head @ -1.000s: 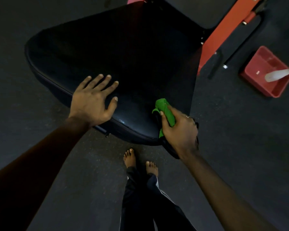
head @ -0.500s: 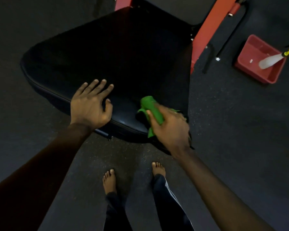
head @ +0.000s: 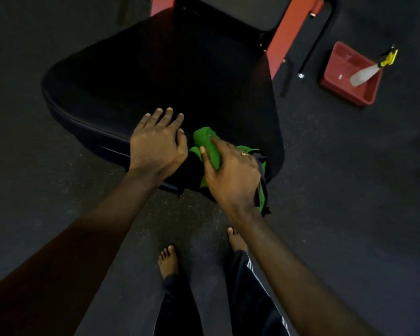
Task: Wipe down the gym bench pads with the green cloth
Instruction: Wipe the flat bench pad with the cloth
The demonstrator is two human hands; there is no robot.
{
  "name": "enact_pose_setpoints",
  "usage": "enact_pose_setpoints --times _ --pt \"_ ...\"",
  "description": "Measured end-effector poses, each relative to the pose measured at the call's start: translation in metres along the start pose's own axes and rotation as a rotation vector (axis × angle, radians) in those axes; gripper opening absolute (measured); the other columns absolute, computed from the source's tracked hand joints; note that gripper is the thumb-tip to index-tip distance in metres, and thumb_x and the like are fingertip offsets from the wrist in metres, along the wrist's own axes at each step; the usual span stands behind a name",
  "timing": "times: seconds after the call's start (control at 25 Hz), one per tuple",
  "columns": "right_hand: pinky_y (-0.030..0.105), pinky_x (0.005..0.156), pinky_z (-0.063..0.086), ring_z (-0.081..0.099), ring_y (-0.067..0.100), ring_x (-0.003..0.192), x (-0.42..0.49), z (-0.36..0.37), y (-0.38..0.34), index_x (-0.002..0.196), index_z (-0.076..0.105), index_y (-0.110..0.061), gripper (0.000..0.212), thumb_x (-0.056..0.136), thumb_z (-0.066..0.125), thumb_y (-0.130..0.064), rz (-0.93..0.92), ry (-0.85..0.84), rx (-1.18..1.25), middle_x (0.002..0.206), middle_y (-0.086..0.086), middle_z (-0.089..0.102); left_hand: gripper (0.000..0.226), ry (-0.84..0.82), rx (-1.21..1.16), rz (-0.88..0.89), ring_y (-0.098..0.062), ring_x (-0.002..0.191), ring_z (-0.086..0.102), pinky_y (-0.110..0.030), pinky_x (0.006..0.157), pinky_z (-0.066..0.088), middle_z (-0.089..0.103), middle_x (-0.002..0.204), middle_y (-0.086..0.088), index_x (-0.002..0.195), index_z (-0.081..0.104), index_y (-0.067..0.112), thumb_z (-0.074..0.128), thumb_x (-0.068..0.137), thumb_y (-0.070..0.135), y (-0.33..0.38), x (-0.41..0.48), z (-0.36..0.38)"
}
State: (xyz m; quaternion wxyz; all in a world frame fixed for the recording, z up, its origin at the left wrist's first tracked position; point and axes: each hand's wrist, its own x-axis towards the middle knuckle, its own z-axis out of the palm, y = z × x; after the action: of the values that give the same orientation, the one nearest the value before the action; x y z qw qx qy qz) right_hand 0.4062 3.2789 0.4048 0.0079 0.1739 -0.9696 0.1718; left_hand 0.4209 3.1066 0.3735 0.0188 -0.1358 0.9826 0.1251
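My right hand (head: 230, 175) grips the bunched green cloth (head: 205, 139) at the near-right corner of the seat pad (head: 167, 76), left hand (head: 155, 144) flat beside it, fingers straight — I judge the far stretch left to wipe.

The floor (head: 349, 190) is dark grey with tiny pale specks, like a rubber mat. A red tub (head: 342, 92) sits on it. A white spray bottle (head: 364, 73) with a yellow and black top leans inside the tub. Near the tub, on its left, is a thin black bar (head: 313, 47) with a shiny end. Further left of the tub, a red metal beam (head: 284, 37) slants. The light is dim.
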Motion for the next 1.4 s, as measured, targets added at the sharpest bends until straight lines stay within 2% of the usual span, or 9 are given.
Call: enact_pose_setpoints --times 0.2,0.32,0.44,0.68,0.84,0.96,1.12,1.24,1.4 --pt "0.04 0.09 0.051 0.066 0.022 0.105 -0.021 -0.015 0.053 0.132 0.063 -0.024 0.046 0.097 0.05 -0.051 0.015 -0.001 0.053 0.119 0.0 0.071 0.07 -0.122 0.118 0.267 -0.028 0.148 0.033 -0.042 0.121 0.025 0.037 0.159 -0.011 0.155 0.034 0.014 0.013 0.1 0.052 -0.026 0.0 -0.015" --pt "0.045 0.089 0.054 0.067 0.019 0.103 -0.025 -0.017 0.07 0.129 0.066 -0.022 0.039 0.097 0.057 -0.043 0.222 0.106 0.176 0.117 -0.002 0.072 0.068 -0.07 0.134 0.285 -0.03 0.145 0.037 -0.044 0.119 0.029 0.042 0.155 -0.014 0.152 0.039 0.011 0.016 0.101 0.048 -0.027 0.0 -0.011" --pt "0.04 0.092 0.051 0.068 0.017 0.104 -0.012 -0.001 0.034 0.125 0.068 -0.027 0.036 0.095 0.059 -0.044 0.188 0.134 0.096 0.119 -0.005 0.072 0.062 0.003 0.106 0.28 -0.032 0.141 0.044 -0.045 0.116 0.034 0.049 0.15 -0.016 0.147 0.048 0.008 0.023 0.1 0.039 -0.026 -0.002 -0.004" --pt "0.039 0.101 0.043 0.058 0.017 0.123 -0.004 -0.006 -0.004 0.141 0.053 -0.026 0.05 0.1 0.043 -0.052 0.011 -0.077 0.117 0.136 -0.003 0.062 0.053 0.123 0.072 0.289 -0.026 0.134 0.053 -0.041 0.112 0.039 0.058 0.142 -0.011 0.139 0.059 0.01 0.031 0.101 0.033 -0.027 -0.006 0.002" --pt "0.044 0.117 0.031 0.039 0.023 0.141 0.007 -0.04 0.032 0.153 0.035 -0.022 0.059 0.1 0.046 -0.045 0.194 -0.344 0.238 0.157 0.004 0.038 0.052 0.12 0.04 0.301 -0.025 0.134 0.053 -0.04 0.112 0.04 0.059 0.142 -0.011 0.138 0.06 0.01 0.031 0.101 0.034 -0.032 -0.005 0.002" --pt "0.047 0.105 0.044 0.054 0.028 0.126 0.015 -0.049 0.031 0.139 0.053 -0.027 0.067 0.088 0.05 -0.069 0.288 -0.421 0.069 0.136 0.005 0.059 0.053 0.096 0.016 0.304 -0.025 0.134 0.053 -0.04 0.113 0.039 0.058 0.142 -0.01 0.138 0.06 0.01 0.031 0.101 0.035 -0.033 -0.005 0.001" --pt "0.039 0.087 0.053 0.064 0.018 0.096 0.025 -0.054 0.015 0.109 0.069 -0.021 0.057 0.074 0.073 -0.066 0.526 -0.458 0.21 0.103 -0.002 0.069 0.054 0.072 0.016 0.35 -0.027 0.134 0.053 -0.04 0.113 0.038 0.058 0.142 -0.013 0.139 0.058 0.008 0.031 0.102 0.036 -0.038 -0.003 -0.004" --pt "0.041 0.085 0.059 0.068 0.016 0.087 0.028 -0.057 0.011 0.097 0.07 -0.02 0.039 0.068 0.084 -0.043 0.664 -0.317 0.365 0.1 0.001 0.073 0.057 0.0 0.012 0.353 -0.027 0.137 0.049 -0.041 0.115 0.036 0.054 0.146 -0.013 0.142 0.054 0.008 0.028 0.103 0.039 -0.037 -0.004 -0.007" --pt "0.045 0.086 0.047 0.058 0.027 0.102 0.026 -0.069 -0.021 0.121 0.052 -0.02 0.047 0.078 0.071 -0.024 0.426 0.183 -0.057 0.115 0.004 0.055 0.056 -0.155 -0.016 0.371 -0.025 0.148 0.033 -0.038 0.123 0.023 0.038 0.158 -0.011 0.153 0.039 0.01 0.028 0.107 0.041 -0.041 0.002 -0.02"
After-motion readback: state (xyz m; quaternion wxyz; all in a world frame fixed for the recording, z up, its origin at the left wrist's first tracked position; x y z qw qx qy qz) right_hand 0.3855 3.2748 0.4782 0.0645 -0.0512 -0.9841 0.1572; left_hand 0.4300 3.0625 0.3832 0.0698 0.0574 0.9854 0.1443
